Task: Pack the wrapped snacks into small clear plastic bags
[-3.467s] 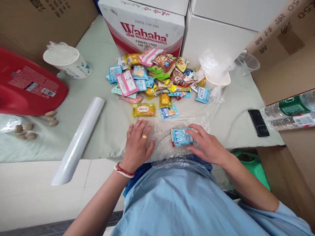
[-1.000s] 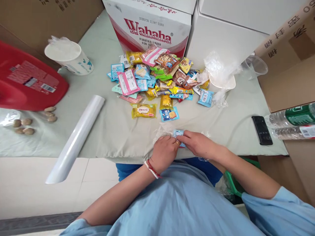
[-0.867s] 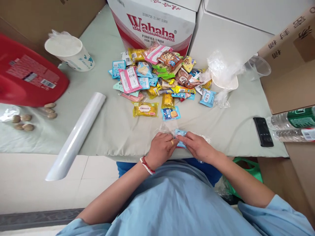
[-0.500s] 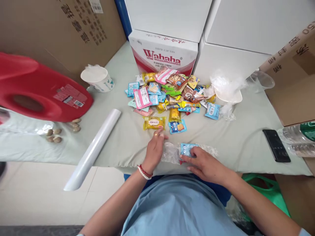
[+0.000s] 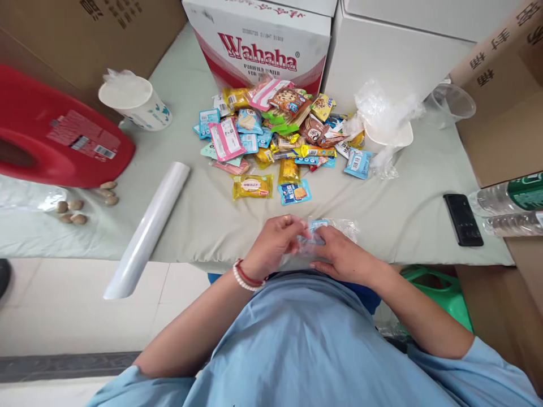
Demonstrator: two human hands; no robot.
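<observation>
Near the table's front edge lies a blue snack packet (image 5: 318, 225) with clear plastic film (image 5: 347, 229) under and around it. My left hand (image 5: 275, 240) pinches the film's left end between thumb and fingers. From the right, my right hand (image 5: 344, 254) holds the packet down, its fingers bent over it and hiding its lower part. Just beyond my hands are a yellow-wrapped cake (image 5: 252, 186) and another blue packet (image 5: 296, 193). Behind those, a heap of assorted wrapped snacks (image 5: 250, 141) is piled against a Wahaha carton (image 5: 263, 51).
At left stand a red jug (image 5: 55, 135) and a paper cup (image 5: 139, 104); several nuts (image 5: 76, 204) lie nearby. A white roll (image 5: 148, 232) overhangs the front edge. To the right are a bowl with plastic bags (image 5: 390, 135), a phone (image 5: 463, 220) and plastic bottles (image 5: 492, 200).
My left hand has moved right, from flat beside the film to pinching it close to the packet. The film's left part is now lifted over the packet. The camera view has shifted.
</observation>
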